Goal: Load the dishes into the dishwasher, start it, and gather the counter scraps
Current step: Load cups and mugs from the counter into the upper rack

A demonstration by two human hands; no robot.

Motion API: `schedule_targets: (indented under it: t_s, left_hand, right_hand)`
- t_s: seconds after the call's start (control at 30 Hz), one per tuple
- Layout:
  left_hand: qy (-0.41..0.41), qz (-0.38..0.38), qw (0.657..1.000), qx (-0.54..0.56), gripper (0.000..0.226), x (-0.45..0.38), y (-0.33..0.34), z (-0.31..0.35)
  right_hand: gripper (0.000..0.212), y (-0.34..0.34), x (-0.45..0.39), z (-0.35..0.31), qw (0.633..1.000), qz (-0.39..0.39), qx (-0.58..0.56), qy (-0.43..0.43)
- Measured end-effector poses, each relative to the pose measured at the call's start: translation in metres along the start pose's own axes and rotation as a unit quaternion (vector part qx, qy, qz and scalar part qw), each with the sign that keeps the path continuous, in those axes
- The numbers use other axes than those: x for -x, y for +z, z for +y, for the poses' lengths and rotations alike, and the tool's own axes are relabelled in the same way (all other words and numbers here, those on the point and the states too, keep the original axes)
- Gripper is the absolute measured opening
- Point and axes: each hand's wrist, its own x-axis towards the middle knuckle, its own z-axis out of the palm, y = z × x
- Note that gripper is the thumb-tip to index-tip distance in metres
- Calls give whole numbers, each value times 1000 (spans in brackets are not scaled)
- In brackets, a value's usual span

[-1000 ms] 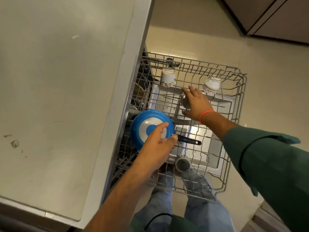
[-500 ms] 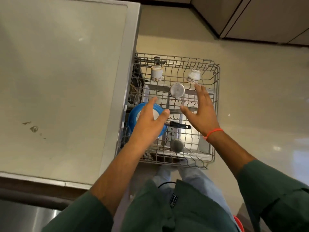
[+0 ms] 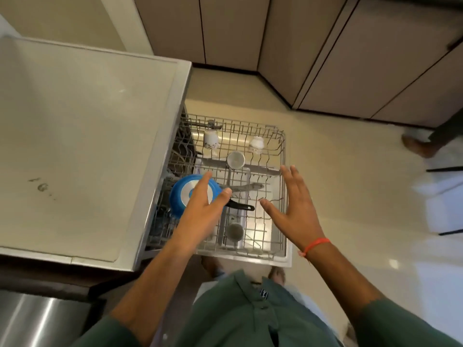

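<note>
The wire dishwasher rack (image 3: 282,146) is pulled out over the floor. In it lie a blue pan (image 3: 181,196) with a black handle (image 3: 240,206), two white patterned cups (image 3: 210,139) (image 3: 256,144) at the far end, a steel cup (image 3: 235,159) in the middle and another steel cup (image 3: 234,231) near me. My left hand (image 3: 203,211) hovers open above the pan, fingers spread, holding nothing. My right hand (image 3: 293,209) is open above the rack's right side, also empty.
A pale counter (image 3: 82,146) with a small stain lies left of the rack. Brown cabinet doors (image 3: 325,58) line the far wall. Another person's foot (image 3: 418,146) stands on the tiled floor at the right. A steel surface (image 3: 37,319) shows at the bottom left.
My right hand let go of the middle steel cup and drew back toward me and to the right. Both hands rose away from the rack as my view pulled up.
</note>
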Motion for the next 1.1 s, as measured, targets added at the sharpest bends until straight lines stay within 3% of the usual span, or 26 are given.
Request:
schedule_targets:
  t_s: [0.57, 1.1]
  left_hand:
    - [45, 166, 985, 19, 70, 103, 146, 32]
    - [48, 212, 972, 84, 77, 61, 187, 41]
  right_hand:
    - [93, -123, -3, 69, 986, -71, -40, -148]
    - [93, -145, -60, 75, 965, -131, -1, -227]
